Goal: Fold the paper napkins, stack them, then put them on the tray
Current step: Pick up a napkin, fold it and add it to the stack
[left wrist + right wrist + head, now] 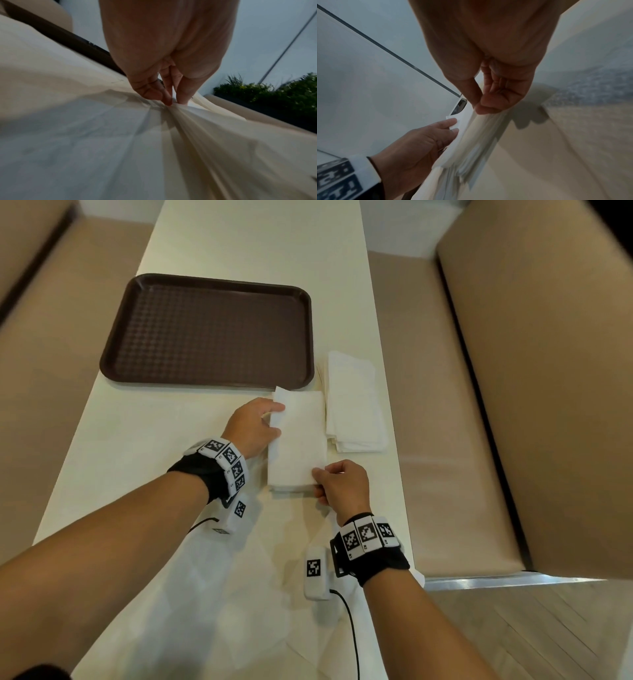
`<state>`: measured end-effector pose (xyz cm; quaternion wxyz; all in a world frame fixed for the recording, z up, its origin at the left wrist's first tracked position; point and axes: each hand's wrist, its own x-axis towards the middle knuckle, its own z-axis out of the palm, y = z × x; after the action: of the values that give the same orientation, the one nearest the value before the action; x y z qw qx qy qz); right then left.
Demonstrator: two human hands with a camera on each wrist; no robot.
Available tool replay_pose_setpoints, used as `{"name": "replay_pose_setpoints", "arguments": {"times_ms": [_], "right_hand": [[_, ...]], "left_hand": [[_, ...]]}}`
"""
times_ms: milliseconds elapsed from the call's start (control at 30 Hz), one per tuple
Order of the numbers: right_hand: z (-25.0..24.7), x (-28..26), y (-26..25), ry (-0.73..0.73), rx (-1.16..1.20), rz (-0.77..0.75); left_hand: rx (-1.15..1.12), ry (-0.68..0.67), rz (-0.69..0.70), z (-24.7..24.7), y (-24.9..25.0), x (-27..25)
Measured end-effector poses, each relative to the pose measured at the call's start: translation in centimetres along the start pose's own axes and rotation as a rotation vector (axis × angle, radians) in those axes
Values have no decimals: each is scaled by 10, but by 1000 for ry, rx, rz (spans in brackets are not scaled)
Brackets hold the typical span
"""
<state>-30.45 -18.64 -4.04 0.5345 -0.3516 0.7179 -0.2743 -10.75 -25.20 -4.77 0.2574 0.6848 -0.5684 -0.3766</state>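
A stack of folded white napkins [297, 440] sits on the table just in front of the brown tray [209, 333]. My left hand [260, 426] pinches the stack's left edge, thumb on top, fingers underneath. At the near right corner, my right hand [337, 482] pinches the stack between thumb and fingers. In the left wrist view my left hand [169, 97] pinches white paper [197, 128]. The right wrist view has my right hand [488, 106] gripping the layered napkin stack [471, 142], with my left hand [436, 138] at its other side. The tray holds nothing.
A second pile of white napkins [354, 402] lies to the right of the held stack, close to the table's right edge. Unfolded paper [219, 594] covers the near table. Beige bench seats [428, 412] flank the table on both sides.
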Motion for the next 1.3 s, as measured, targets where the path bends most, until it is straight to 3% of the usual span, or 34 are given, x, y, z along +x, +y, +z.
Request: {"name": "replay_pose_setpoints", "arguments": {"times_ms": [100,200,300,367,500,667,767,933,1067,1200,1300], "right_hand": [[-3,-3,0,7,-35,-7],[-14,-8,0,42,-101,-51],[-37,-15,9,21,-319,-97],[-52,-20,21,-26,-546,-84],[-69,-38,40,-86,-871,-135],[-66,-46,51,-155,-959,-289],[-62,-46,51,-190,-966,-341],[-57,-42,47,-220,-880,-389],[-57,-39,47,-231,-828,-409],[-59,-40,52,-348,-962,-460],[-55,-40,59,-301,-1001,-498]], "left_hand": [[147,28,58,4,0,-2],[393,92,200,8,4,-10],[640,-211,238,17,5,-15],[709,-282,227,20,3,-16],[595,-147,275,17,3,-29],[464,-16,418,13,-5,-79],[397,-90,429,18,-9,-113],[289,-338,311,37,-12,-151],[316,-380,251,48,-10,-160],[414,-411,291,54,-10,-162],[412,-418,291,55,-9,-162]]}}
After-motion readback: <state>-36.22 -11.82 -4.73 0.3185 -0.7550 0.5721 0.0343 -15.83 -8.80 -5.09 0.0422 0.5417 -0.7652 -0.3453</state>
